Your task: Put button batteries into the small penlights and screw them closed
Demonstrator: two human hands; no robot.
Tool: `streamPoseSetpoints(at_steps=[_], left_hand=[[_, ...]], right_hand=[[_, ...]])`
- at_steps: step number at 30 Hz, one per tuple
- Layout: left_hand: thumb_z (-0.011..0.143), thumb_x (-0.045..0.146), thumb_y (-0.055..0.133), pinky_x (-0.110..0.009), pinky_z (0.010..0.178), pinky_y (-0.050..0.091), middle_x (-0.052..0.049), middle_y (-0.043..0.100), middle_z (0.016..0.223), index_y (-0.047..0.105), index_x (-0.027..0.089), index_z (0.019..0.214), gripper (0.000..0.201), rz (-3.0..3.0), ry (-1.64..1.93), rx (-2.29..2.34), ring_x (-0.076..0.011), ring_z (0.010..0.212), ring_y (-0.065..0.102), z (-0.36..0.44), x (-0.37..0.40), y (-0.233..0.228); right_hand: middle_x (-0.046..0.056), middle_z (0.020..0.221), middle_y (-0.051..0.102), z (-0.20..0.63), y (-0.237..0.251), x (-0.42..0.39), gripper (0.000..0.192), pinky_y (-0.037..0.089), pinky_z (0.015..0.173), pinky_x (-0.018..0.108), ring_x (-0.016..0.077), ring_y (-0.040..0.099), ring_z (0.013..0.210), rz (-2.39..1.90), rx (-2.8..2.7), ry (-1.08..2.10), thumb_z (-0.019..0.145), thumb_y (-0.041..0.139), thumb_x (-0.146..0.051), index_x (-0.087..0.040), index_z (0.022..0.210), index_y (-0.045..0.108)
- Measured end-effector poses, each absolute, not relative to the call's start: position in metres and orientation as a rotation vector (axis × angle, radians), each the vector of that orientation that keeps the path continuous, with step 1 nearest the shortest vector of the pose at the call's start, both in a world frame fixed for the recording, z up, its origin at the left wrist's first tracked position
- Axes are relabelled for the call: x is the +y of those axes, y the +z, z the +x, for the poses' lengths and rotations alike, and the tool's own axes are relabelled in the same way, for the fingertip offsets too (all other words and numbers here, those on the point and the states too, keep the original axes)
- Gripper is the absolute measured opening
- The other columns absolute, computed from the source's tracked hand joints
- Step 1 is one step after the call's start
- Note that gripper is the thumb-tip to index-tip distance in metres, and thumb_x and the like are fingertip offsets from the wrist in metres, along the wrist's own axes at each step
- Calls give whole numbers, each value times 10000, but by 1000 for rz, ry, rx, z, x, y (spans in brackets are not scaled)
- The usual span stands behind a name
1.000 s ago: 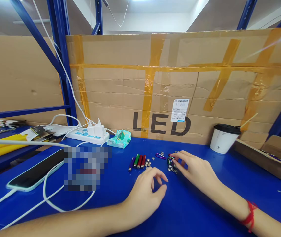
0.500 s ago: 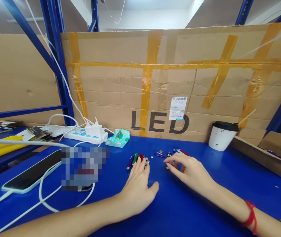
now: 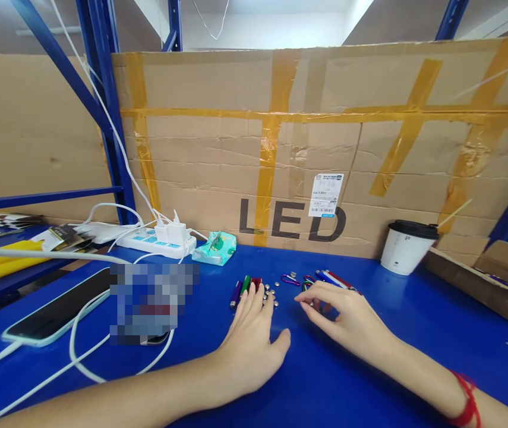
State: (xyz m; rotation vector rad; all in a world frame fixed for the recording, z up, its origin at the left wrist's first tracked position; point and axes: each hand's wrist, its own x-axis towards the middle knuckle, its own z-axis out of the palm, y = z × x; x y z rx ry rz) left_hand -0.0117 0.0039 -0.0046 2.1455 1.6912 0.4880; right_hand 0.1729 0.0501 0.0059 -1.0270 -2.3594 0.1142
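The small coloured tubes (image 3: 245,289) lie side by side on the blue worktop (image 3: 369,380), long axes pointing away. The left hand (image 3: 254,342) is nearer, its flat, empty grip just touching them. The right hand (image 3: 347,318), grip loosely curled, possibly pinching something, sits beside the metal buttons (image 3: 270,293).

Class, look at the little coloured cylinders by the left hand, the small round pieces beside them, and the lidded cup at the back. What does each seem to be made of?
Coloured cylinders: probably anodised metal, judging by their glossy purple, green and red sheen; coated plastic is possible.
Small round pieces: likely bare metal, silvery and reflective.
Cup: matt white paper, with a black lid that looks like plastic.
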Motion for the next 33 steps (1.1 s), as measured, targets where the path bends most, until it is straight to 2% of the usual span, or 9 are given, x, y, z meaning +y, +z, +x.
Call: streamPoseSetpoints(at_steps=[7, 14, 24, 30, 33], left_hand=[[843, 380, 375, -457, 1115, 100, -127, 142, 1489, 277, 77, 1401, 642, 2111, 556, 1610, -257, 1375, 49, -9, 1, -7], [834, 381, 380, -485, 1100, 73, -80, 52, 1507, 274, 135, 1409, 634, 2070, 668, 1635, -239, 1373, -43, -11, -1, -6], [836, 422, 365, -512, 1083, 35, -143, 7, 1493, 200, 98, 1420, 688, 2049, 530, 1706, -262, 1355, -93, -13, 3, -3], [851, 429, 342, -474, 1106, 44, -120, 69, 1498, 213, 85, 1416, 674, 2088, 525, 1685, -256, 1369, -49, -12, 2, -5], [853, 411, 348, -509, 1103, 66, -110, 107, 1499, 241, 98, 1413, 651, 2097, 549, 1680, -275, 1373, -27, -11, 1, -6]], right_hand=[[0, 828, 648, 174, 5, 54, 176, 494, 631, 261, 115, 597, 672, -1054, -2391, 112, 852, 472, -244, -239, 898, 643], [1, 832, 645, 175, 4, 57, 182, 497, 638, 282, 126, 595, 681, -1082, -2412, 139, 852, 464, -252, -243, 890, 642], [8, 855, 651, 176, 3, 56, 188, 500, 674, 288, 136, 597, 725, -1061, -2431, 174, 854, 463, -254, -245, 914, 641], [22, 838, 650, 175, 3, 56, 186, 501, 675, 283, 140, 597, 726, -1032, -2446, 183, 851, 470, -232, -226, 911, 646], [36, 843, 650, 173, 4, 55, 195, 503, 697, 288, 150, 604, 760, -996, -2468, 183, 860, 460, -225, -215, 933, 640]])
